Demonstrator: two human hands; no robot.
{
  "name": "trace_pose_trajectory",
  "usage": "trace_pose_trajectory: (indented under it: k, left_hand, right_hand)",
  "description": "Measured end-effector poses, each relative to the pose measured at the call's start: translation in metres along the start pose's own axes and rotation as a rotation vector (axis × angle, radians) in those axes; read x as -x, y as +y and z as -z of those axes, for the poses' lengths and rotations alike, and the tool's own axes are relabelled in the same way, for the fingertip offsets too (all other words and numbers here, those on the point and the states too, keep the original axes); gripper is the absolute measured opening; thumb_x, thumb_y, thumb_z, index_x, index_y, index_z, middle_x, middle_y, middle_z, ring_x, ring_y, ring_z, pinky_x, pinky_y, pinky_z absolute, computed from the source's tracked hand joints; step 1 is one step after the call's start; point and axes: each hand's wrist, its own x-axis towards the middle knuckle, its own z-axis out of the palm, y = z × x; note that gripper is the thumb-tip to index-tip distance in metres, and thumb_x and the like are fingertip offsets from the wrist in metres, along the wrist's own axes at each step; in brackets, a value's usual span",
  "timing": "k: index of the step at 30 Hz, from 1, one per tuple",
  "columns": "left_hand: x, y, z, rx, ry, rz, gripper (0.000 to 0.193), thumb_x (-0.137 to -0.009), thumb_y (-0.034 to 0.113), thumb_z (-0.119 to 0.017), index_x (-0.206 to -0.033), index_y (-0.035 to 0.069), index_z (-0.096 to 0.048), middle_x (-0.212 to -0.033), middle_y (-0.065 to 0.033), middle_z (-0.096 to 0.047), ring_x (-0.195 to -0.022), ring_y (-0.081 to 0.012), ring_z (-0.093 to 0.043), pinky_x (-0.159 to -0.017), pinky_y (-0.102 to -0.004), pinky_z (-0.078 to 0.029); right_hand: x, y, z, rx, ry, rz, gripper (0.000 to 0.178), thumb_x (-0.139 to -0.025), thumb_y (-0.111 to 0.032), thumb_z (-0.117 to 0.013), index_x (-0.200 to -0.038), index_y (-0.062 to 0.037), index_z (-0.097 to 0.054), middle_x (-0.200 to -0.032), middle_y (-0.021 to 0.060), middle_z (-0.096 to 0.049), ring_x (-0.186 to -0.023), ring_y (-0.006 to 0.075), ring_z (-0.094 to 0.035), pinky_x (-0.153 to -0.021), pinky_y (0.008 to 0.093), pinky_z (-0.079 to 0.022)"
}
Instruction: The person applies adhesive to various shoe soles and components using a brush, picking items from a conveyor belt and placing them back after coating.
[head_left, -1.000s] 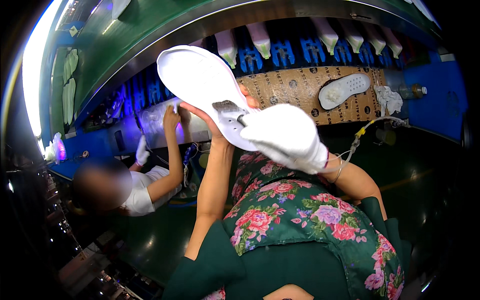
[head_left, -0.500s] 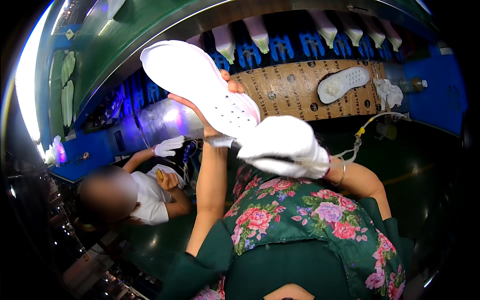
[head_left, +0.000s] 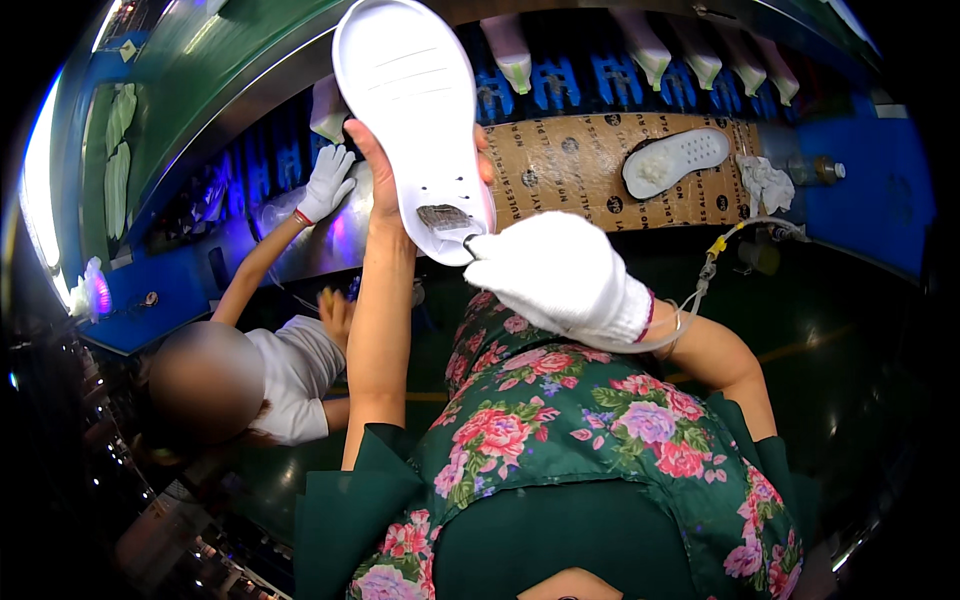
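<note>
My bare left hand (head_left: pixel 383 195) grips a white shoe sole (head_left: pixel 408 85) by its edges, holding it up with its long axis nearly upright. The thumb is on the left edge, and fingertips show at the right. My right hand (head_left: pixel 560 275), in a white knit glove, is closed around a brush (head_left: pixel 445 217) whose handle is mostly hidden. Its flat, dark bristles lie against the sole's lower, narrower end, where small dark holes show just above. A clear hose (head_left: pixel 690 315) runs beside the right wrist.
Cardboard (head_left: pixel 545 180) covers part of the line ahead, with another sole (head_left: pixel 690 160) bearing whitish clumps and a crumpled white cloth (head_left: pixel 765 185). Pink-and-white shoe uppers (head_left: pixel 640 50) hang behind over blue holders (head_left: pixel 617 80). At left, a co-worker's gloved hand (head_left: pixel 327 183) reaches over the line.
The sole has moved farther away and turned more upright. The brush now lies flat on its lower end. The co-worker's gloved hand has reached forward to a hanging upper.
</note>
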Motion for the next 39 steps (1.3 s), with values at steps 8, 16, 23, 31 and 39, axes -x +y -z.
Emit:
trace_pose_trajectory:
  k: [8, 16, 23, 31, 39]
  left_hand:
    - [-0.001, 0.006, 0.001, 0.035, -0.045, 0.243, 0.103, -0.08, 0.086, -0.039, -0.143, 0.004, -0.043, -0.102, -0.0269, -0.067, -0.074, -0.0398, -0.072, -0.059, -0.0479, -0.062]
    - [-0.013, 0.01, 0.003, -0.359, 0.056, 0.388, 0.095, -0.087, 0.08, -0.037, -0.142, 0.002, -0.047, -0.099, -0.0274, -0.067, -0.078, -0.0395, -0.072, -0.058, -0.0471, -0.063]
    - [-0.025, 0.003, -0.006, -0.867, 0.145, 0.453, 0.085, -0.09, 0.074, -0.045, -0.136, 0.005, -0.059, -0.133, -0.0216, -0.059, -0.121, -0.0306, -0.059, -0.097, -0.039, -0.05]
    - [-0.037, 0.009, -0.021, -1.313, -0.029, 0.7, 0.103, -0.083, 0.087, -0.036, -0.146, 0.006, -0.047, -0.145, -0.0237, -0.048, -0.135, -0.0366, -0.046, -0.109, -0.0431, -0.039]
    - [-0.047, 0.002, -0.009, -1.431, -0.132, 0.794, 0.103, -0.084, 0.087, -0.031, -0.15, 0.009, -0.041, -0.152, -0.0218, -0.041, -0.141, -0.0361, -0.039, -0.113, -0.0419, -0.035]
  right_hand:
    - [-0.011, 0.002, 0.017, -0.485, -0.14, -0.2, 0.022, -0.075, -0.007, -0.074, -0.096, -0.0127, -0.075, -0.097, 0.0067, -0.074, -0.078, 0.024, -0.069, -0.069, 0.0348, -0.055]
    - [-0.002, 0.005, 0.001, -0.226, -0.219, 0.01, 0.031, -0.074, -0.012, -0.079, -0.104, -0.0134, -0.074, -0.099, 0.0079, -0.074, -0.081, 0.0264, -0.07, -0.072, 0.0354, -0.055]
    - [-0.004, 0.016, 0.006, -0.215, -0.195, -0.017, 0.028, -0.076, -0.008, -0.077, -0.103, -0.0136, -0.074, -0.097, 0.0083, -0.073, -0.084, 0.0272, -0.07, -0.073, 0.0366, -0.055]
    - [-0.008, 0.017, 0.015, -0.409, -0.244, -0.26, 0.018, -0.075, -0.007, -0.077, -0.092, -0.0126, -0.076, -0.095, 0.005, -0.073, -0.09, 0.0236, -0.071, -0.08, 0.0346, -0.056]
    - [-0.003, 0.024, 0.023, -0.382, -0.335, -0.324, 0.019, -0.076, -0.008, -0.078, -0.094, -0.0121, -0.076, -0.098, 0.0057, -0.074, -0.091, 0.0227, -0.072, -0.084, 0.0345, -0.056]
